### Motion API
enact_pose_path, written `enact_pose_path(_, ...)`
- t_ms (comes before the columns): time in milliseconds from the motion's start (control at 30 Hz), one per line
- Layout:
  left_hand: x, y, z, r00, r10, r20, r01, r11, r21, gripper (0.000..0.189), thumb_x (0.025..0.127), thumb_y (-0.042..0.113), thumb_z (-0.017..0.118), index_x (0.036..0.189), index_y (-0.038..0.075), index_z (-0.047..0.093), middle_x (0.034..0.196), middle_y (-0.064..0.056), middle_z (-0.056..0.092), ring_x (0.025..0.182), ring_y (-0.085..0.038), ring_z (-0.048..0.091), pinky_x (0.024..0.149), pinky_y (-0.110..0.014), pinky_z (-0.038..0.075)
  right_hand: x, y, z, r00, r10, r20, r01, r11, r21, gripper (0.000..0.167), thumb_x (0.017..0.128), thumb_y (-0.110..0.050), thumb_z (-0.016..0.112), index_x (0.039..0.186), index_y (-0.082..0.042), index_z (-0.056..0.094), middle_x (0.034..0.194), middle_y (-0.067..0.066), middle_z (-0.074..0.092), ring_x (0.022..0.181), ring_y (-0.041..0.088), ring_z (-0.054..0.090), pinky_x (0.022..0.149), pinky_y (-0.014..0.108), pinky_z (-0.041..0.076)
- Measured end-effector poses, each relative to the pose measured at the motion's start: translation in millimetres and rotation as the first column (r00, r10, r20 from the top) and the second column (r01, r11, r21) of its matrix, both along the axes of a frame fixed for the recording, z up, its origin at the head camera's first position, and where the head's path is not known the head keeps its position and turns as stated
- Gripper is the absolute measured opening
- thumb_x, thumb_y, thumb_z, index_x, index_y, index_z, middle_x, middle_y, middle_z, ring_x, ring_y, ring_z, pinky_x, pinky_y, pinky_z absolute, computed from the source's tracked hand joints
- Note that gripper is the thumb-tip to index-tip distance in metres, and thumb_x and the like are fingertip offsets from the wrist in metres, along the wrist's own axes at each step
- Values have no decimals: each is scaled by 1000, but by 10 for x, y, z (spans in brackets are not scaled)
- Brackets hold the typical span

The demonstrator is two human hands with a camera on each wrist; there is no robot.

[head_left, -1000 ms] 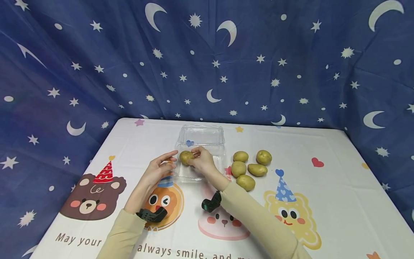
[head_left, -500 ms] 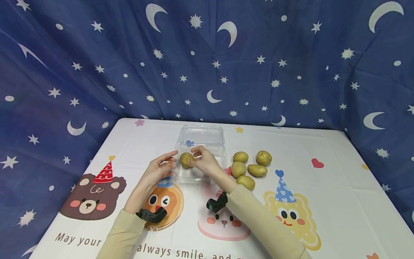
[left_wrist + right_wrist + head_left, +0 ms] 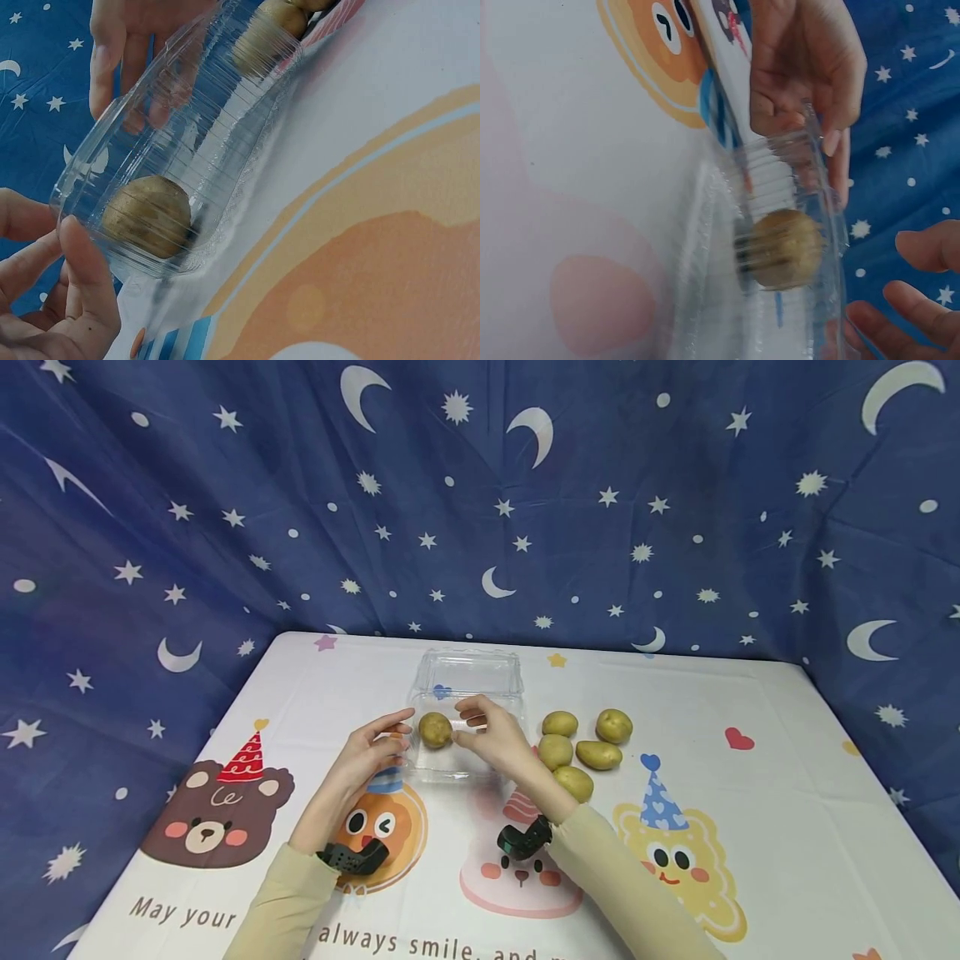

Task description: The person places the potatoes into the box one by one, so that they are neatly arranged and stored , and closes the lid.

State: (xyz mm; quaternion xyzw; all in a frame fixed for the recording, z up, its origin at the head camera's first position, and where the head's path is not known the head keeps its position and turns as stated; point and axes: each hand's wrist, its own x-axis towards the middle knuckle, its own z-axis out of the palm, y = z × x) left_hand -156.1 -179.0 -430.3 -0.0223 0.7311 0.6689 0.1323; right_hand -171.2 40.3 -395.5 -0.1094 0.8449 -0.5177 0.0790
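Note:
A clear plastic clamshell container (image 3: 468,766) sits on the table with its lid tipped back behind it. One potato (image 3: 435,730) lies at the left end inside, seen through the ribbed wall in the left wrist view. My left hand (image 3: 367,752) pinches the container's left rim between thumb and fingers. Over the container's right half is my right hand (image 3: 498,742), its fingers apart and holding nothing; a small gap separates it from the potato. In the right wrist view, the potato (image 3: 786,249) shows beyond the blurred container wall.
To the right of the container lie several loose potatoes (image 3: 598,755) in a cluster. A white cloth (image 3: 787,827) printed with cartoon characters covers the table. Behind it hangs a blue curtain (image 3: 570,560) with moons and stars.
My right hand has let go of the potato inside the container and drawn back to the right. The left hand has stayed at the rim.

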Motion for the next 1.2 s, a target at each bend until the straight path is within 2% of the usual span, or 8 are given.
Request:
enact_pose_path(433,-9,-6,-14,1000,0,-3,0,1000,24,53,91,2,51,143,11,45,115,-7,46,88,-8,54,74,-18,52,149,289,95,999,-14,-47,8,992,-127,38,84,-8,67,122,-5,60,118,16,64,112,29,59,100,46,46)
enact_pose_path(567,-14,-8,-24,1000,-2,-9,3,1000,27,54,91,2,51,143,11,45,115,-7,47,87,-7,54,73,-18,52,181,397,128,998,3,-58,-11,988,-152,38,86,-9,67,123,-5,59,120,16,62,115,29,57,103,47,45)
enact_pose_path(733,-14,-11,-28,1000,-1,-12,2,999,39,54,90,1,51,143,10,44,117,-10,47,87,-6,54,73,-18,52,192,545,152,997,18,-68,-27,991,-133,39,87,-10,67,124,-6,57,124,14,60,118,29,56,106,48,42)
enact_pose_path(967,-16,-3,-35,1000,10,0,-10,1000,29,55,89,2,52,143,11,44,116,-8,49,87,-7,55,73,-18,53,157,807,200,990,-29,-139,19,997,-76,36,87,-9,66,122,-3,59,119,15,63,112,30,59,100,50,46)
enact_pose_path(1200,-22,-5,-38,1000,18,3,-18,999,31,55,89,2,52,143,11,44,114,-7,49,87,-8,55,72,-18,53,102,1062,253,986,-39,-160,31,998,-48,34,89,-12,65,122,-4,60,120,14,63,112,29,59,100,47,47)
